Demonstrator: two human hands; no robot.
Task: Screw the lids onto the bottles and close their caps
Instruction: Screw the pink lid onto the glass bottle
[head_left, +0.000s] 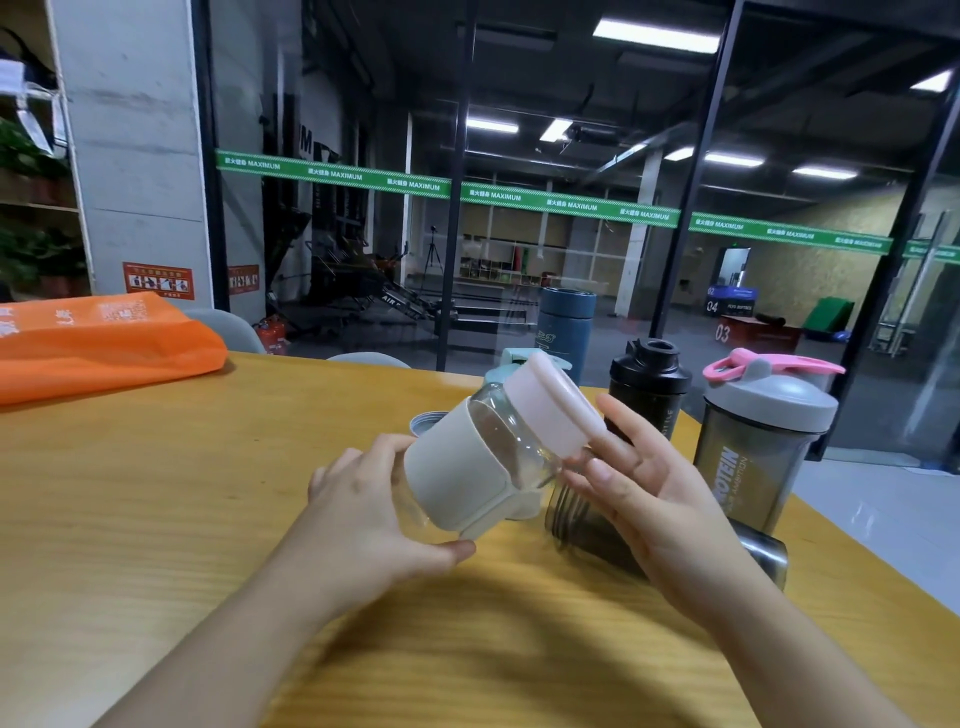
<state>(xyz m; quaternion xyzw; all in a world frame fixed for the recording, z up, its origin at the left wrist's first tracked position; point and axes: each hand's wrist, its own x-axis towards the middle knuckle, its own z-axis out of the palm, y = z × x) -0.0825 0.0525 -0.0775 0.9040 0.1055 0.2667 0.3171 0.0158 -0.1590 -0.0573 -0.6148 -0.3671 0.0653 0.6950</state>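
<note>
Glass walls and a dim gym hall stand behind the yellow wooden worktop (156, 509), where an orange bag (98, 343) lies at the far left. Above the worktop the person holds a clear bottle (498, 447) with a pale sleeve, tilted so that its long axis runs from the base at lower left up to the pink lid (550, 405) at upper right. The left hand (374, 504) has its grip round the base end, fingers and thumb curled about the glass below the sleeve. The right hand (654, 493) is the nearer one to the lid: its palm faces the bottle, fingers nearly straight and spread, the fingertips (587, 457) touching or just beside the lid's lower rim, gripping nothing firmly. The lid looks seated on the neck; whether it is fully tight cannot be told. A turn would go about that slanted axis, so the right hand must close round the rim. Beyond stand a black shaker (649, 384), a grey shaker (763, 441) with its pink cap raised, and a blue flask (566, 322).
</note>
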